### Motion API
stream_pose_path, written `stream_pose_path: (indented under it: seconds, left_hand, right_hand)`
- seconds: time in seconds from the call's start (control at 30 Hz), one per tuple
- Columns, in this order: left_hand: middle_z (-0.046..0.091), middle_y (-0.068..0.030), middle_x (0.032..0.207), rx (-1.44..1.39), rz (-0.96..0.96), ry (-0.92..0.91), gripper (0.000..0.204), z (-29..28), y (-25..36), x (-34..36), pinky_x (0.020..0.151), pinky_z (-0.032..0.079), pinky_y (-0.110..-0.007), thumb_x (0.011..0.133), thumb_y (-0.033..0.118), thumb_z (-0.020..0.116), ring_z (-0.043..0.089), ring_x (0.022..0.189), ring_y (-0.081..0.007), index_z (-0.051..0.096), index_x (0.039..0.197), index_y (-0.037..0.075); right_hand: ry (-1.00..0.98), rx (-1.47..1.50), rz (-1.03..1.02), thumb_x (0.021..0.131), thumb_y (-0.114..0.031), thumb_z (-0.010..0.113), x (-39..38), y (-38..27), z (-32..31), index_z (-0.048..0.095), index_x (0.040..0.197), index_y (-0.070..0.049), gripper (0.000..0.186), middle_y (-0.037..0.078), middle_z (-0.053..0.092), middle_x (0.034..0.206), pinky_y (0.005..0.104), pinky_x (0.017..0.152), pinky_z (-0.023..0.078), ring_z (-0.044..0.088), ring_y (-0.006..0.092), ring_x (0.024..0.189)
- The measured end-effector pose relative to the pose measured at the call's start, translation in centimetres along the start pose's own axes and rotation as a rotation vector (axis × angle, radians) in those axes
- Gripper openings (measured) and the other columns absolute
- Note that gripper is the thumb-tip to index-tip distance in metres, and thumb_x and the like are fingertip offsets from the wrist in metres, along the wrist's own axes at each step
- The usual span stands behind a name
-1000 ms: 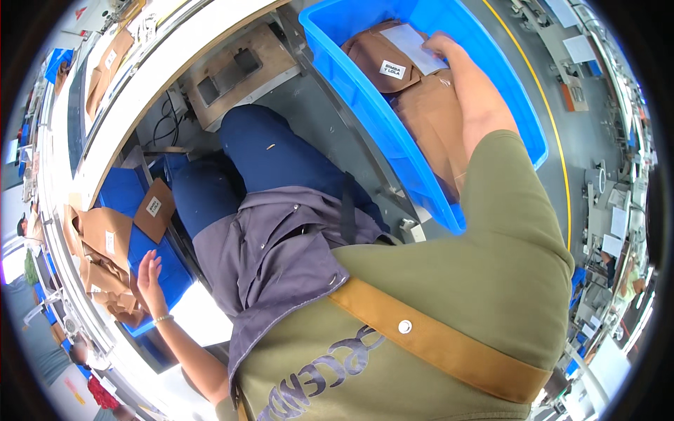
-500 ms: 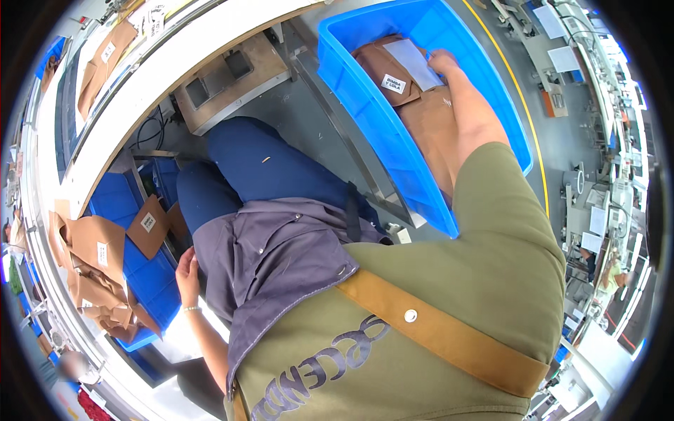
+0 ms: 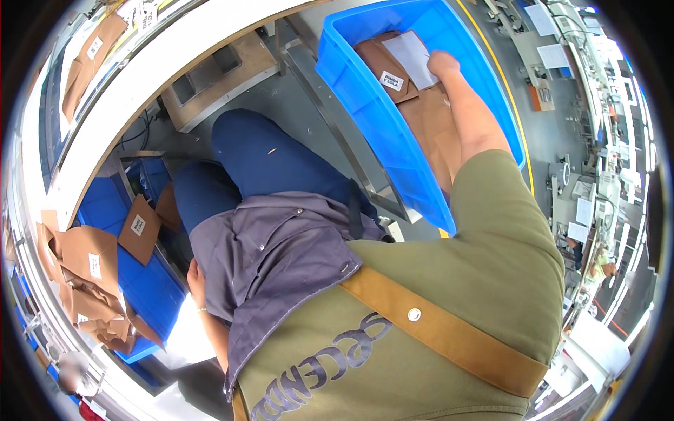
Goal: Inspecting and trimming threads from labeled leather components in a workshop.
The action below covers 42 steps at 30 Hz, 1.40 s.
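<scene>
My right hand (image 3: 444, 65) reaches into a blue plastic bin (image 3: 358, 88) at the upper right. Its fingers are closed at the right edge of a white sheet of paper (image 3: 408, 56); what is pinched in them is too small to make out. Under the sheet lies a brown paper piece (image 3: 379, 59) with a white label (image 3: 391, 81), and more brown paper pieces (image 3: 428, 119) fill the bin below it. My left hand (image 3: 197, 284) hangs beside my lap against the grey apron (image 3: 274, 256), fingers loosely extended and partly covered, holding nothing visible.
A second blue bin (image 3: 151, 295) at the left holds several brown labelled paper pieces (image 3: 88, 256). A white table edge (image 3: 189, 35) curves overhead, with a brown piece (image 3: 95, 59) on it. A metal frame (image 3: 337, 126) stands between my legs and the right bin.
My left hand has drawn in closer to the apron, its fingers less visible. My right hand stays at the paper, slightly shifted. The view has moved a little.
</scene>
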State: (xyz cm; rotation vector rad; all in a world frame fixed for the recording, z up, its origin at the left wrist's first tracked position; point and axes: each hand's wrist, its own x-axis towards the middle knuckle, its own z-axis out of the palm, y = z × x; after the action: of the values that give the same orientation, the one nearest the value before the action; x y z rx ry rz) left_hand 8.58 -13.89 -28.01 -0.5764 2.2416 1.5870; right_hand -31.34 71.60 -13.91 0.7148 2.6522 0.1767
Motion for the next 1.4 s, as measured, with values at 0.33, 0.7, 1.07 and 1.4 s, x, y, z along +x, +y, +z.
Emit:
stream_pose_path:
  seconds: [0.33,0.7,1.07,1.4]
  left_hand:
    - [0.065,-0.0176,0.126,0.049,0.024,-0.004,0.041,0.3,-0.5,0.7,0.1,0.043,-0.03,0.105,0.02,0.046,0.061,0.114,-0.0204,0.053,0.133,-0.01]
    - [0.069,-0.0135,0.112,-0.072,0.08,-0.023,0.038,-0.4,-1.9,-0.4,0.092,0.046,-0.029,0.105,0.024,0.046,0.061,0.101,-0.0159,0.059,0.123,-0.007]
    - [0.071,-0.0147,0.113,-0.211,-0.043,0.142,0.033,2.9,3.1,-6.3,0.092,0.048,-0.028,0.1,0.017,0.052,0.064,0.104,-0.0166,0.062,0.123,-0.005]
    - [0.064,-0.0097,0.128,-0.524,-0.016,0.44,0.039,0.3,11.2,-2.8,0.093,0.05,-0.027,0.101,0.022,0.058,0.063,0.11,-0.0151,0.055,0.135,0.001]
  right_hand:
    - [0.032,0.165,-0.469,0.093,-0.039,0.059,-14.5,-4.1,-4.9,0.071,0.118,-0.009,0.041,0.019,0.072,0.109,0.0433,0.081,0.055,0.071,0.0353,0.087]
    - [0.026,0.153,-0.376,0.093,-0.035,0.058,-9.6,-4.3,-2.7,0.066,0.127,-0.007,0.045,0.017,0.07,0.118,0.0413,0.097,0.05,0.065,0.0349,0.111]
    - [-0.523,0.336,-0.255,0.08,-0.039,0.07,-5.3,-10.1,-0.7,0.073,0.083,-0.007,0.033,0.013,0.069,0.078,0.0437,0.061,0.053,0.067,0.0266,0.07]
    - [-0.16,1.284,-0.888,0.103,-0.037,0.05,-30.4,-15.1,-13.1,0.063,0.127,-0.003,0.044,-0.004,0.057,0.079,0.0196,0.043,0.024,0.032,0.0014,0.049]
